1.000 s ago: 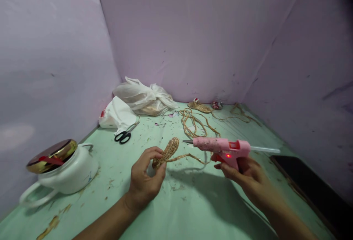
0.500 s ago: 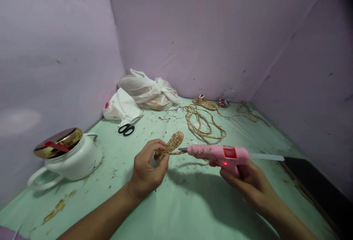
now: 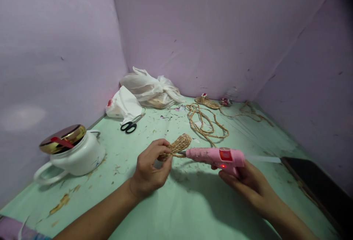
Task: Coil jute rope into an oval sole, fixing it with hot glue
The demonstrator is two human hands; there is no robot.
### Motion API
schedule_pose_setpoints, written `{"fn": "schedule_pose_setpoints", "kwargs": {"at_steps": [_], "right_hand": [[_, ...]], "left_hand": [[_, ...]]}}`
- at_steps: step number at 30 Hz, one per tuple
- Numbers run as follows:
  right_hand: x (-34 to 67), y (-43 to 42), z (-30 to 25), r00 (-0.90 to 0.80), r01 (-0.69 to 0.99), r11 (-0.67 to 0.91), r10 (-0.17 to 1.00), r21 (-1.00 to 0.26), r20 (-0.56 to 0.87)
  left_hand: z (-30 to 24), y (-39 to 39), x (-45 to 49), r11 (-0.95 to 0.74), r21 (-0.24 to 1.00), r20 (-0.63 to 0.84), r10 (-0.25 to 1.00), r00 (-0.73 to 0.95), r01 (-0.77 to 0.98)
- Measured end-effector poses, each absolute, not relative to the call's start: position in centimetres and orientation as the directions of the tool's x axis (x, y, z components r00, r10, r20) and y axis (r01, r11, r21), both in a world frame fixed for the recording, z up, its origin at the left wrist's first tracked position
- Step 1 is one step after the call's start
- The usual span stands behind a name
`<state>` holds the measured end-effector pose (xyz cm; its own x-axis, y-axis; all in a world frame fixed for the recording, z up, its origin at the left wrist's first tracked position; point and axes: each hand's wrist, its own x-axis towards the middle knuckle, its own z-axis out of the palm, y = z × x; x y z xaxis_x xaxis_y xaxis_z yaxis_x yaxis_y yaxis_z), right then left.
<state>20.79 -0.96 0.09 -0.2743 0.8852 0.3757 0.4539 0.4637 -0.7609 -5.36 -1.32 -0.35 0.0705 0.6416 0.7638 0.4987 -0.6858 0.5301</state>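
Between the thumb and fingers of my left hand (image 3: 153, 168) is a small sole-shaped piece of coiled braided cord (image 3: 179, 143), its rounded end pointing away to the right. My right hand (image 3: 252, 186) is wrapped round the handle of a pink hot glue gun (image 3: 212, 155) with a lit red light and a clear glue stick (image 3: 263, 158) in its back. The gun's metal nozzle is at the cord beside the piece; whether they touch I cannot tell. A loose braided cord (image 3: 202, 129) lies in loops behind the gun.
Black-handled scissors (image 3: 129, 126) lie near white tissue (image 3: 125, 104) and a white plastic bag (image 3: 154, 89). On the left stands a white enamel pot (image 3: 78, 159) under a gold lid (image 3: 62, 139). A small woven slipper (image 3: 208, 103) sits at the back; a dark phone-like slab (image 3: 311, 181) lies right.
The coiled piece has turned, its rounded end swinging to the right. The glue gun has shifted slightly left and down, nozzle closer to the piece. The whole view has moved a little.
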Motion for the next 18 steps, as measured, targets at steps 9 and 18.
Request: {"fn": "schedule_pose_setpoints", "kwargs": {"at_steps": [9, 18], "right_hand": [[20.90, -0.81, 0.10, -0.306, 0.458, 0.350, 0.925, -0.818, 0.224], [20.83, -0.94, -0.16, -0.300, 0.422, 0.317, 0.933, -0.850, 0.199]], "left_hand": [[-0.38, -1.28, -5.27, -0.685, 0.541, 0.764, 0.643, 0.056, 0.487], [-0.22, -1.41, -5.15, -0.689, 0.558, 0.749, 0.659, 0.078, 0.463]]}}
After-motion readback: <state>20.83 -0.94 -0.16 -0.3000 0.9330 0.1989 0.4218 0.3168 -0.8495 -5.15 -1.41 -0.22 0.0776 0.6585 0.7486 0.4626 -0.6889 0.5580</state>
